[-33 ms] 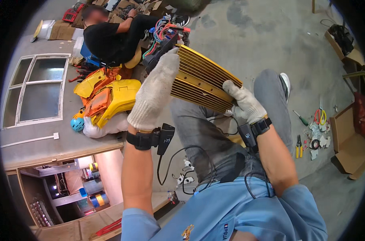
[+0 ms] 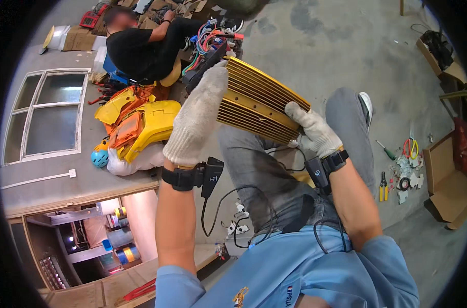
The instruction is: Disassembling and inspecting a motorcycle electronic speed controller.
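Both my hands wear white knitted gloves and hold a gold-coloured finned metal heat sink housing [image 2: 261,105] tilted above my lap. At its left end, my left hand [image 2: 202,105] is closed round the edge, with the fingers mostly hidden behind it. My right hand [image 2: 313,128] grips the near right corner, its thumb laid on the fins. A bundle of coloured wires with plugs [image 2: 213,43] sticks out beyond the left end, next to a black part [image 2: 200,72]. Black straps with small boxes and cables sit on both my wrists.
Yellow and orange plastic shells [image 2: 151,126] lie at the left, near a seated person [image 2: 136,49] in black. On the floor at right are yellow-handled pliers [image 2: 383,187], scissors [image 2: 411,149], a screwdriver [image 2: 385,150] and scraps. An open cardboard box [image 2: 449,190] stands farther right.
My hands and the heat sink housing stay almost still. The seated person's arm and head have shifted slightly.
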Motion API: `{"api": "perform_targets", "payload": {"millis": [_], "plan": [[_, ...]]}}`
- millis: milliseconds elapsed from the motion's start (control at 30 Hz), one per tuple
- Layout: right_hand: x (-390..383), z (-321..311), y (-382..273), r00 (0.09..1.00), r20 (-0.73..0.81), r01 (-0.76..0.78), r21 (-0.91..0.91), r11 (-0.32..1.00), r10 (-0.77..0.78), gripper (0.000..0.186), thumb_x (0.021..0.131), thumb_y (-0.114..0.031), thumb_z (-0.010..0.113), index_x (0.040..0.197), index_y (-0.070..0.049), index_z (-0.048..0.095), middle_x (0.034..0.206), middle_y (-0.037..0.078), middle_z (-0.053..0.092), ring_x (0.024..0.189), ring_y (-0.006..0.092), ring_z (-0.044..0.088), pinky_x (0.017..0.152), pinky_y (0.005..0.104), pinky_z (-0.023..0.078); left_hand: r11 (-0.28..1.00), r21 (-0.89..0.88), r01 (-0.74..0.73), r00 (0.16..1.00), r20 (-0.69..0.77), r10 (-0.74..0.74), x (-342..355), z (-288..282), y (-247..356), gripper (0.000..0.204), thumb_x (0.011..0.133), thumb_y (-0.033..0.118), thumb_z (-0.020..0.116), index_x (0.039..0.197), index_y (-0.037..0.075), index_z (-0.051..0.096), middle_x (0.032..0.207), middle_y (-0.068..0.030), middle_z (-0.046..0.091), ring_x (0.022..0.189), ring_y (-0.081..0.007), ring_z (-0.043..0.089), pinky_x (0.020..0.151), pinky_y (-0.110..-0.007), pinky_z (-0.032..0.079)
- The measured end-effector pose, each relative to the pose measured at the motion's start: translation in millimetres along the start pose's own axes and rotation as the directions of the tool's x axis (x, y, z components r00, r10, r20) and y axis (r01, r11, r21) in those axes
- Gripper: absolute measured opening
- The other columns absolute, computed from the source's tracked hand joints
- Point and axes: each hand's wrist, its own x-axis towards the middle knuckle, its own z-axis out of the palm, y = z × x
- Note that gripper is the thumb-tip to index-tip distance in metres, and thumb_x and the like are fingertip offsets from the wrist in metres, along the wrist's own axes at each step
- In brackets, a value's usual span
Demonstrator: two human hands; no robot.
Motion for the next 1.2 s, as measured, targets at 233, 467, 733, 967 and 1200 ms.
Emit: {"api": "perform_targets", "payload": {"millis": [233, 467, 733, 967, 1200], "plan": [[-2.1, 0.3, -4.1, 0.999, -0.028, 0.03, -0.131, 0.991, -0.034, 0.052, 0.1, -0.039, 0.075, 0.139, -0.006, 0.062, 0.122, 0.005, 0.07, 0.11, 0.0176, 0.069, 0.088, 0.0379, 0.063, 0.956, -0.214, 0.199, 0.974, -0.06, -0.217, -11.4, 10.6, 9.7, 0.059, 0.112, 0.049, 0.05, 0.148, 0.001, 0.054, 0.138, -0.0079, 0.06, 0.127, -0.0155, 0.053, 0.112, -0.03, 0.04], [-0.3, -1.5, -2.9, 0.999, -0.022, 0.026, -0.158, 0.987, -0.03, 0.051, 0.101, -0.038, 0.073, 0.139, -0.006, 0.062, 0.122, 0.006, 0.071, 0.105, 0.0157, 0.07, 0.082, 0.0345, 0.065, 0.944, -0.264, 0.198, 0.975, -0.042, -0.217, -13.5, 9.0, 9.5, 0.06, 0.112, 0.049, 0.051, 0.148, 0.001, 0.054, 0.138, -0.008, 0.06, 0.123, -0.0158, 0.055, 0.109, -0.029, 0.041], [-3.2, 9.3, -7.7, 1.0, -0.023, 0.008, -0.183, 0.983, -0.013, 0.052, 0.102, -0.037, 0.072, 0.141, -0.004, 0.061, 0.12, 0.006, 0.071, 0.103, 0.0142, 0.07, 0.077, 0.0318, 0.065, 0.759, 0.637, -0.132, 0.982, -0.021, 0.188, -12.0, -20.5, -21.5, 0.056, 0.11, 0.043, 0.054, 0.152, 0.005, 0.056, 0.141, -0.0094, 0.064, 0.122, -0.0153, 0.062, 0.101, -0.032, 0.049], [-2.0, 4.0, -6.5, 0.998, 0.009, 0.069, -0.292, 0.954, -0.069, 0.055, 0.103, -0.043, 0.07, 0.142, -0.005, 0.061, 0.117, 0.005, 0.073, 0.098, 0.0132, 0.071, 0.073, 0.0299, 0.063, 0.936, -0.167, 0.309, 0.944, -0.062, -0.323, -11.3, 9.5, 11.2, 0.05, 0.11, 0.038, 0.052, 0.141, -0.001, 0.059, 0.134, -0.0107, 0.064, 0.121, -0.0198, 0.059, 0.106, -0.031, 0.044], [0.3, 4.0, -3.0, 0.992, -0.076, 0.062, -0.367, 0.928, -0.096, 0.055, 0.102, -0.044, 0.071, 0.14, -0.005, 0.063, 0.115, 0.004, 0.073, 0.095, 0.0126, 0.071, 0.069, 0.0287, 0.063, 0.965, -0.064, 0.254, 0.961, -0.096, -0.259, -7.1, 12.5, 11.0, 0.051, 0.108, 0.039, 0.054, 0.14, -0.001, 0.06, 0.125, -0.0098, 0.068, 0.114, -0.0183, 0.06, 0.102, -0.031, 0.045]]}}
